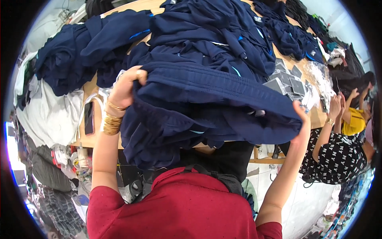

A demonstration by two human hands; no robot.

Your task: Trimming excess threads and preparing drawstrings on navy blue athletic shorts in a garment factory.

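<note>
Between my two hands a pair of navy trousers (215, 89) is stretched by its wide, stitched elastic waistband. My left hand (126, 88) is closed on the waistband's left end, with thumb and fingers over the edge. At the right end my right hand (301, 119) grips the same band, its fingers partly hidden inside the cloth. The waist opening gapes toward me, and the rest of the garment hangs over the table's near edge. Just beyond it lies a large heap of navy garments (199, 30), some with light blue trim.
Another navy pile (67, 51) and a pale grey cloth (51, 111) lie at left, near a dark phone (89, 118). Dark square cards (296, 85) and clear plastic bags (318, 75) are at right on the wooden table (85, 137). Other people work at the far right, one in yellow (353, 121).
</note>
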